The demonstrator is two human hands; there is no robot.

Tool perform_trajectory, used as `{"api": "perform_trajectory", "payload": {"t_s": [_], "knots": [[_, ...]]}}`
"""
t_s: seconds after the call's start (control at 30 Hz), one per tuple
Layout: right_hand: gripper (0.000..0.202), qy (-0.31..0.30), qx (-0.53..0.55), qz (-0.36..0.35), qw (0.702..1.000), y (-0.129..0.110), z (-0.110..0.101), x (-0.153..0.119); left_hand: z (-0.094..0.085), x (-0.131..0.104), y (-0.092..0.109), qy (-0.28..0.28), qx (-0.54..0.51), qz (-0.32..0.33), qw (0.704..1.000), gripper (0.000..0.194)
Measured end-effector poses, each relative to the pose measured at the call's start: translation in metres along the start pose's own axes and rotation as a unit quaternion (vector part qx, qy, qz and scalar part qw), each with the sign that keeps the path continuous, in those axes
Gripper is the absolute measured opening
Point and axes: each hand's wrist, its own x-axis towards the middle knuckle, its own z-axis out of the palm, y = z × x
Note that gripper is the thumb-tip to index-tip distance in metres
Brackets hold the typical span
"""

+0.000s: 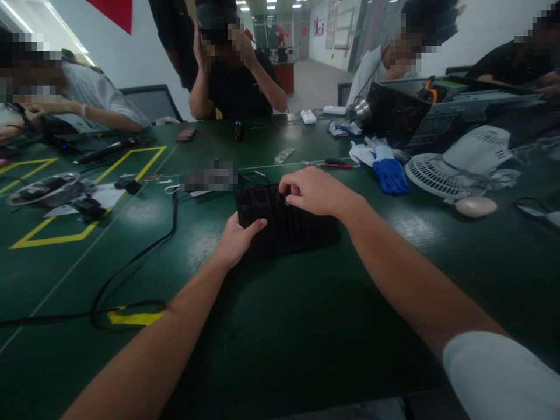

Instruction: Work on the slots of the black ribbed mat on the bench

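Observation:
A flat black panel-like object (301, 230), ribbed and split into sections, lies on the green table in front of me. Its exact kind is too dark to tell. My left hand (238, 236) grips its left edge, thumb on the upper face and the other fingers hidden beneath. At the panel's far edge, my right hand (308, 191) is closed in a pinch, its fingertips bent down against the upper face. Whatever lies between those fingertips, if anything, is too small to name. Just behind the panel runs a dark cable (256, 175).
Screwdrivers (332, 164) and a clear plastic scrap (284, 155) lie beyond the panel. On the right are blue-white gloves (389, 169), a white fan-like grille (441, 172) and an opened metal casing (472, 111). A black cable (131, 256) loops at left. Several people sit around the table.

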Motion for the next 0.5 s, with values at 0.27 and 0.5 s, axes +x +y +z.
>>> {"api": "perform_trajectory", "payload": {"t_s": [0.27,0.5], "knots": [[0.026,0.002,0.003,-0.001,1.0,-0.0005,0.0008,0.0006,-0.001,0.0016,-0.0025,0.001,0.006,0.005,1.0,0.056],[0.028,0.002,-0.005,-0.002,1.0,-0.0028,-0.0014,-0.0003,-0.0021,0.0033,-0.004,0.0,0.002,0.004,1.0,0.056]]}}
